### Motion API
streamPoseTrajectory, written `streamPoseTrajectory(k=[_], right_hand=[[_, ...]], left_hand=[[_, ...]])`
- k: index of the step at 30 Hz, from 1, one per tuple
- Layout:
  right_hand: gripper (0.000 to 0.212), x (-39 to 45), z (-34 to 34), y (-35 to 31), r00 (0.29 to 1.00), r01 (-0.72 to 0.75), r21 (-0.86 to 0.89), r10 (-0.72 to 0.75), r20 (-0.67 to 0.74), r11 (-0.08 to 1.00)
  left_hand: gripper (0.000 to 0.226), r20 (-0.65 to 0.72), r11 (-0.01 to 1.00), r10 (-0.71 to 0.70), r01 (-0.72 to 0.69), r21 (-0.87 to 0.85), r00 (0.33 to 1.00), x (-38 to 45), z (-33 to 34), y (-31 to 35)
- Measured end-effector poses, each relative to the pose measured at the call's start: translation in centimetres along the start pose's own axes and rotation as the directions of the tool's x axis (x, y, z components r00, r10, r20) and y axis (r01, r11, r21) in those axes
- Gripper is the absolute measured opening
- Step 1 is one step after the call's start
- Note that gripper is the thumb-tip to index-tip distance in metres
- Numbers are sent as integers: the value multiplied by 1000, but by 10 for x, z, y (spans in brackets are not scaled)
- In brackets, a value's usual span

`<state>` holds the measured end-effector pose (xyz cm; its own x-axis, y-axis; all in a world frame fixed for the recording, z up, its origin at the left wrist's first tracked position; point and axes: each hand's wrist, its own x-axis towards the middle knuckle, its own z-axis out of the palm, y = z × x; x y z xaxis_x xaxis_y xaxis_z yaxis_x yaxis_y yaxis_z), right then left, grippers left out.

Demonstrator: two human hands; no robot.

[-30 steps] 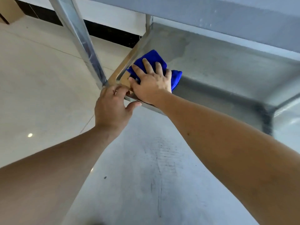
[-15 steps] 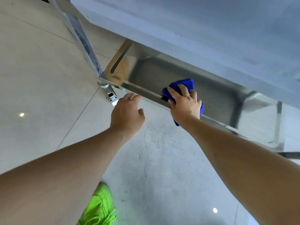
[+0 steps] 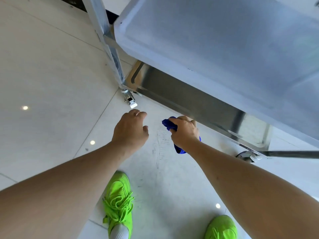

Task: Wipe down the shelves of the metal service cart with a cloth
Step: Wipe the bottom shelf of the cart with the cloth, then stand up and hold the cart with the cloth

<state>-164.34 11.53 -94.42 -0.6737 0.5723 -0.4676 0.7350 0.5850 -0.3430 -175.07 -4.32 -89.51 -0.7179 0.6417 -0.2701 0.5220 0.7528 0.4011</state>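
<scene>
The metal service cart fills the upper right. Its upper shelf (image 3: 224, 40) overhangs the shiny bottom shelf (image 3: 181, 99). My right hand (image 3: 185, 131) is shut on a bunched blue cloth (image 3: 168, 124), just outside the bottom shelf's front rim, fingertips near the rim. My left hand (image 3: 132, 130) hovers over the floor to its left, fingers loosely curled and empty, apart from the cart.
A cart upright post (image 3: 110, 49) runs down to a caster with a brake tab (image 3: 131, 100). A second caster (image 3: 246, 155) sits at right. My two green shoes (image 3: 119, 199) stand on the pale tiled floor (image 3: 51, 75) below.
My right hand drew the cloth out of the bottom shelf to its front rim. My left hand let go of the rim and pulled back. The view rose, showing both shoes.
</scene>
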Motion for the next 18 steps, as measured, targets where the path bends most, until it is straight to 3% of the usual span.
streamPoseTrajectory(k=[5,18], right_hand=[[40,-33,-40,-36,1000,27,-53,-28,-11,998],[40,-169,-205,-126,998,43,18,-44,55,999]], left_hand=[[49,47,1000,-9,8,29,999,-3,-65,16],[49,128,999,-34,29,37,991,-68,-243,96]])
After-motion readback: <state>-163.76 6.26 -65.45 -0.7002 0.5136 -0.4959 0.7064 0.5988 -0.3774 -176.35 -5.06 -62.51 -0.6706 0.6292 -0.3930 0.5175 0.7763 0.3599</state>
